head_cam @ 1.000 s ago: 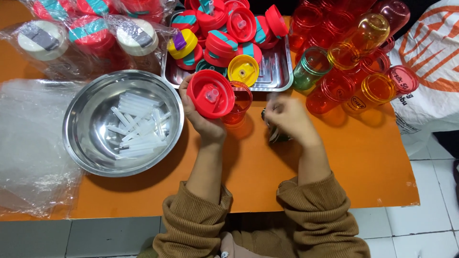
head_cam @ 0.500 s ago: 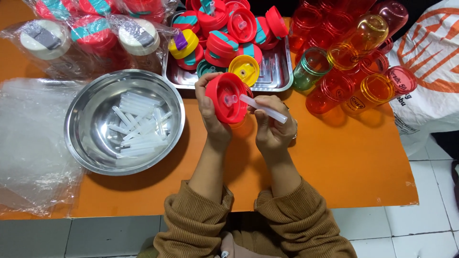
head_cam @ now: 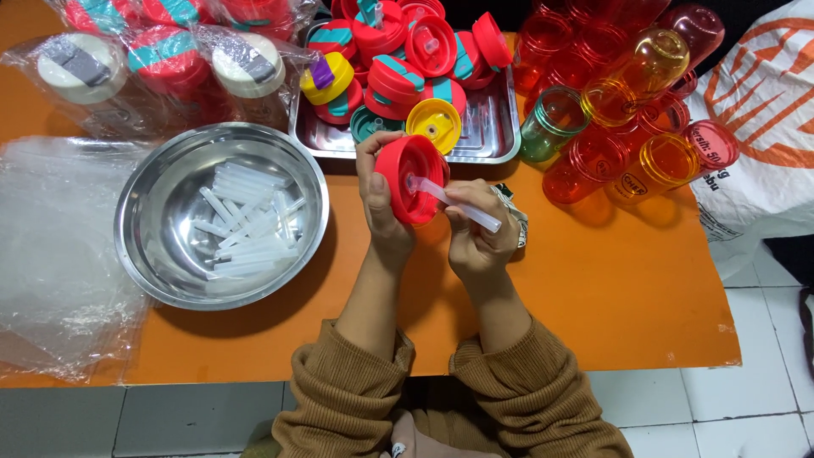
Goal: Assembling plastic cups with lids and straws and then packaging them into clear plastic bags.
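My left hand grips a round red lid, tilted with its underside facing right. My right hand pinches a clear plastic straw whose end touches a small spout in the lid's underside. Both hands hover over the orange table, just in front of a metal tray. A crumpled bit of wrapper sits behind my right hand.
A steel bowl holding several clear straws stands to the left. The tray holds several red, teal and yellow lids. Clear red, yellow and green cups crowd the back right. Bagged bottles lie back left, plastic sheet far left, a white sack right.
My left hand lifted the red lid and turned its underside towards the right hand. My right hand rose from the table with a straw and brought its end to the lid.
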